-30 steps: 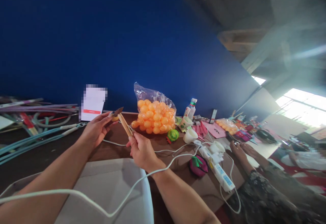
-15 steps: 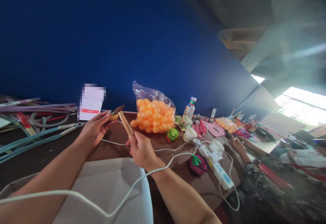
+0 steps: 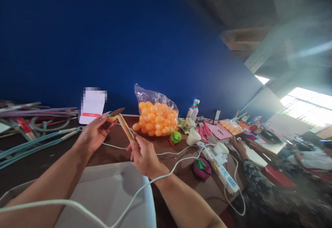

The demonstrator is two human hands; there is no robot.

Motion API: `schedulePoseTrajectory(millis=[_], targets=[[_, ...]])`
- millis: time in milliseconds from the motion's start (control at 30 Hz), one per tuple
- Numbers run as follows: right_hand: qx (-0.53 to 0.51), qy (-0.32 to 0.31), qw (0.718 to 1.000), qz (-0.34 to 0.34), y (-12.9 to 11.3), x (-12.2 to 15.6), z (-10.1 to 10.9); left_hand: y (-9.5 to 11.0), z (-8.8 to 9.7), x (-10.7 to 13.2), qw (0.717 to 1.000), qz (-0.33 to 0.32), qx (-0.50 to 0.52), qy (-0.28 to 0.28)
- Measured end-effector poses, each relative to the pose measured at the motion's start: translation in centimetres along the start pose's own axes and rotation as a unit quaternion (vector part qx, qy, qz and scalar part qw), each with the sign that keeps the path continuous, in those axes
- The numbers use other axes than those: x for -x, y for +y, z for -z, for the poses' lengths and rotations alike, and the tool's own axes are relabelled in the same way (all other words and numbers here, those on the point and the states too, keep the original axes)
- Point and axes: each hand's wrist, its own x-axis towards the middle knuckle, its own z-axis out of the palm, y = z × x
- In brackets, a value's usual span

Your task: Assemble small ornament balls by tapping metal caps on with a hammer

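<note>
My right hand (image 3: 144,155) is closed round the wooden handle of a tool (image 3: 124,126) whose dark metal tip points up and left. A white cord runs from that hand across my wrist. My left hand (image 3: 94,133) pinches a small orange ball (image 3: 111,118) right at the tool's tip, above the dark brown table (image 3: 52,155). Just behind both hands stands a clear plastic bag of orange balls (image 3: 155,116).
A white tray (image 3: 111,197) lies below my forearms. Coloured tubes and sticks (image 3: 31,131) pile up at the left, a white card (image 3: 92,106) leans on the blue wall. A power strip (image 3: 223,172), white cups, a bottle (image 3: 193,109) and another person's hand (image 3: 238,145) are at the right.
My hands and the tool have shifted slightly left and up with the view. The other person's hand at the right has moved further back along the table.
</note>
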Motion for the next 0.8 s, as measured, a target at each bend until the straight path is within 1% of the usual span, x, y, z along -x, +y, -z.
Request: schedulePoseTrajectory(millis=[200,300,467,800], targets=[[0.020,-0.006,1.000,-0.011,0.51,-0.61,-0.10,-0.01,-0.38,0.35,1.000,0.006,-0.029,-0.003],[0.019,0.005,1.000,-0.006,0.65,-0.61,-0.10,0.00,-0.48,0.43,0.999,0.009,-0.043,-0.008],[0.025,-0.006,1.000,0.000,0.83,-0.59,-0.11,-0.22,-0.25,0.18,0.999,-0.001,-0.052,-0.008],[0.032,-0.007,0.999,-0.001,0.78,-0.52,-0.25,-0.32,-0.09,-0.03,0.998,-0.003,-0.059,0.000]])
